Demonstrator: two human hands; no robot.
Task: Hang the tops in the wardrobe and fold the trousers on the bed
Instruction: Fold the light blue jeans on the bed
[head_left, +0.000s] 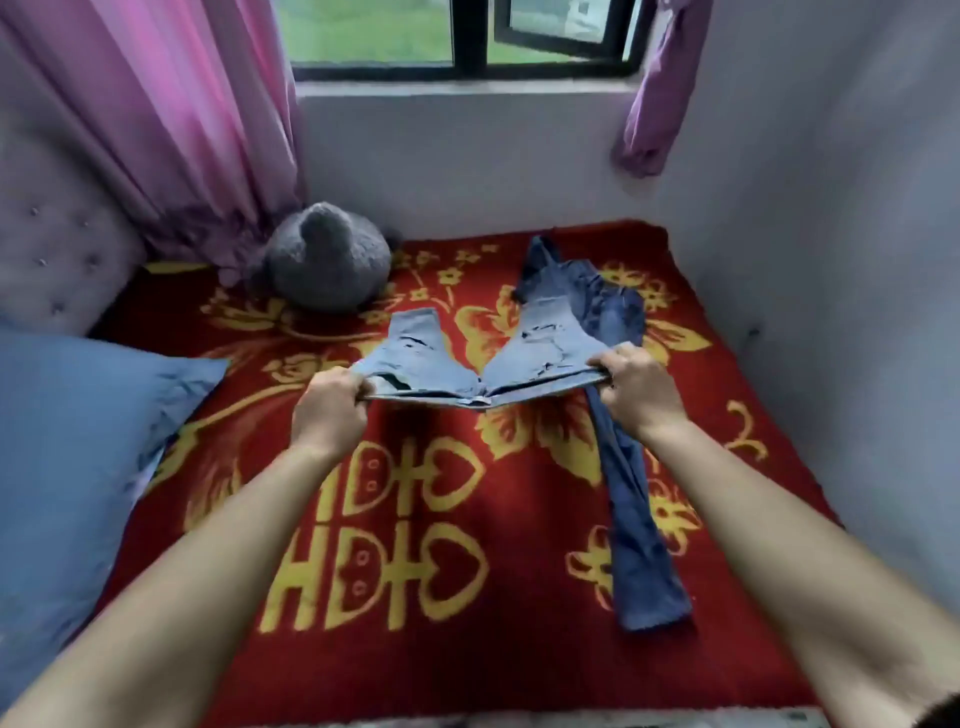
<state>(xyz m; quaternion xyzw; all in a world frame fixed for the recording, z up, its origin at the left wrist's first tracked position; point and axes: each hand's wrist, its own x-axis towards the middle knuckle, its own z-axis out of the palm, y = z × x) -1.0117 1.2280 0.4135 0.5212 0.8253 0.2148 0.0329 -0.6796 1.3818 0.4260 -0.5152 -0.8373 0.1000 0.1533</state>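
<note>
**Waistband stretched crosswise, legs pointing away**

Both forearms reach out over the near edge of the bed (405, 649), and between them I hold the light jeans (540, 348) above the red and gold blanket. My left hand (332, 402) is clenched on one end of the waistband, my right hand (636, 387) on the other, so the band runs straight across from side to side. Its two legs splay away from me toward the far edge under the window (467, 36), their ends resting on the blanket. Neither hand is nearer; the garment's long axis runs away from me, so I judge the next fold brings one hand across to the other.

Dark jeans (631, 493) lie unfolded along the right edge, their upper part under the light pair's right leg. Near the far left corner sits a grey plush toy (327, 265); a blue pillow (78, 457) lies along the left edge.
</note>
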